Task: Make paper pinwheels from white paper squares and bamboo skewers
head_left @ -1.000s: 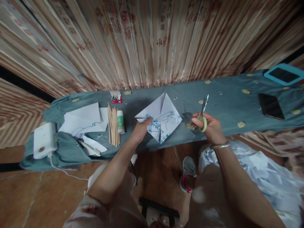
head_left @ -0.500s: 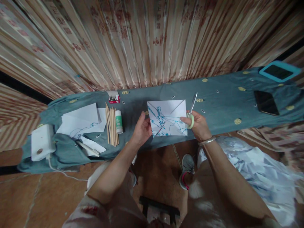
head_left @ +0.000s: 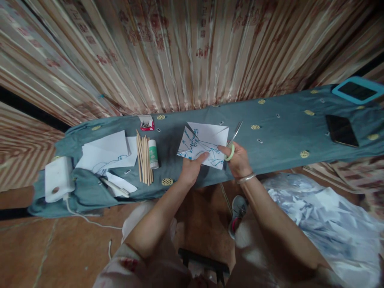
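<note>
A white square of paper (head_left: 207, 134) with blue pen drawing and slits running in from its corners is held above the cloth-covered table. My left hand (head_left: 192, 170) grips its lower edge, thumb on top and fingers underneath. At the paper's right edge, my right hand (head_left: 238, 160) has the pale green handles of a pair of scissors (head_left: 235, 134) around its fingers, the metal blades pointing up and away. The right thumb also rests on the paper. Part of the scissors' handle is hidden by the hand.
Wooden sticks (head_left: 144, 160) and a glue stick (head_left: 153, 154) lie left of the paper, near a small red box of metal pins (head_left: 147, 124). Farther left are paper sheets (head_left: 105, 148) and a white power adapter (head_left: 59, 180). A phone (head_left: 342, 131) and blue-framed tablet (head_left: 358, 90) lie right.
The paper has shifted left and tilted. My left hand has moved from its left edge to its lower edge, thumb now on top. My right hand moved left with the scissors.
</note>
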A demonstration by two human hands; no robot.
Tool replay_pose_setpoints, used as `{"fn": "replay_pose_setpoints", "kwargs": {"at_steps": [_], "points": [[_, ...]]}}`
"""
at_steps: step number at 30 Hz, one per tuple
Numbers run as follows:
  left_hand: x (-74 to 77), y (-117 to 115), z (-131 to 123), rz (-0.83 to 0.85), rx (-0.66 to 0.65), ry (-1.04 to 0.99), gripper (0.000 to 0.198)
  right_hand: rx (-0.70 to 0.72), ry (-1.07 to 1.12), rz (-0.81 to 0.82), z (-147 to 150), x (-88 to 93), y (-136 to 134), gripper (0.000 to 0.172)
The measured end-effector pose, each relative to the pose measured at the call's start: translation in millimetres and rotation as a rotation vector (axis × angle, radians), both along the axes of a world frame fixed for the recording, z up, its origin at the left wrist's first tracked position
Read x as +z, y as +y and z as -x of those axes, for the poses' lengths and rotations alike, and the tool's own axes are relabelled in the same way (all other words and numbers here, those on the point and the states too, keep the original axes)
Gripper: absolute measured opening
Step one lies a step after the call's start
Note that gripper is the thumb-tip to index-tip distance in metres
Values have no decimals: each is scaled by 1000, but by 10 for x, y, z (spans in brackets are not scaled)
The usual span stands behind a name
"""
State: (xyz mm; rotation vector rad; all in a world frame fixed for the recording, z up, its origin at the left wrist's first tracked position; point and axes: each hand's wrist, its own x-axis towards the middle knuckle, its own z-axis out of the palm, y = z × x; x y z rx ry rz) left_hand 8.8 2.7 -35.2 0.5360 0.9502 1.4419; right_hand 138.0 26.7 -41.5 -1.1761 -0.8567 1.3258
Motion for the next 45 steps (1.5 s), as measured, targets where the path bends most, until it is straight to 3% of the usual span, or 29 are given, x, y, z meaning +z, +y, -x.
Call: {"fn": "replay_pose_setpoints", "kwargs": {"at_steps": [5, 12, 16, 23, 28, 45], "points": [[-56, 154, 217, -83, 136, 155, 60, 178, -93, -9, -46, 25, -77, 39], [88, 235, 496, -126, 257, 293, 63, 629, -262, 53, -137, 240, -345, 53], [106, 252, 542, -161, 307, 389, 66, 798, -302, 104, -128, 240, -474, 53], [-40, 295, 538, -219, 287, 559, 59, 815, -261, 173, -98, 175, -514, 49], [-21, 267, 491, -246, 203, 635, 52, 811, -274, 177, -120, 169, -484, 48], [-65, 230, 416, -213, 129, 637, 43, 823, -301, 174, -151, 147, -456, 49]]}}
